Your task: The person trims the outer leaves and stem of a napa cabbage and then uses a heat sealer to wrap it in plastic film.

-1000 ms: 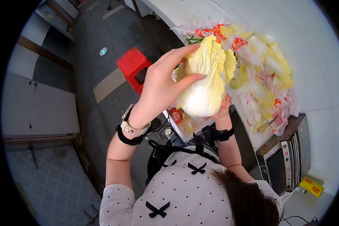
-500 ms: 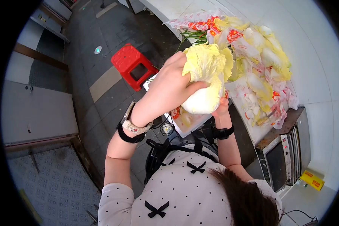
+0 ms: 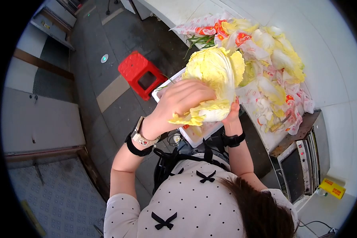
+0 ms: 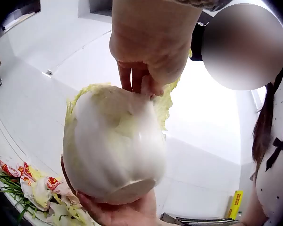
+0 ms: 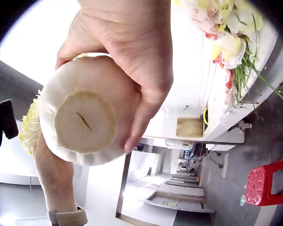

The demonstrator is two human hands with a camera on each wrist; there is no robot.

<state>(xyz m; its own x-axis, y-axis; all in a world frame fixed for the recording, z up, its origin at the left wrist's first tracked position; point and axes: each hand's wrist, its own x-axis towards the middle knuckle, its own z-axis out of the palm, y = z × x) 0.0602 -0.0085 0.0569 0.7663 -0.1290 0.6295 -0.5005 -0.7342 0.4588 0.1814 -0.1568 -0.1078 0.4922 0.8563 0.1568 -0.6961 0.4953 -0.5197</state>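
Observation:
In front of the person's chest a napa cabbage [image 3: 210, 67] is held up, yellow and crinkled at the top, white at the base. The left hand [image 3: 182, 97] grips an outer leaf [image 3: 200, 113], which is bent away from the head with its yellow edge hanging below the fingers. From beneath and the right side, the right hand [image 3: 232, 111] holds the cabbage, its fingers partly hidden. The right wrist view shows the fingers curved round the white base, whose round cut stem [image 5: 85, 121] faces that camera. Smooth white ribs [image 4: 118, 146] fill the left wrist view.
Loose cabbage leaves [image 3: 275, 93] and printed plastic bags [image 3: 242, 39] lie on the white counter [image 3: 166, 8], beside green stalks [image 3: 202, 41]. A white box [image 3: 194, 139] sits below the hands. A red stool [image 3: 140, 73] stands left on the floor; a metal appliance [image 3: 301, 158] is at right.
The left hand has moved from the cabbage's upper left side down across its front. An outer leaf has bent down and outward in its grip. The right hand keeps holding the base.

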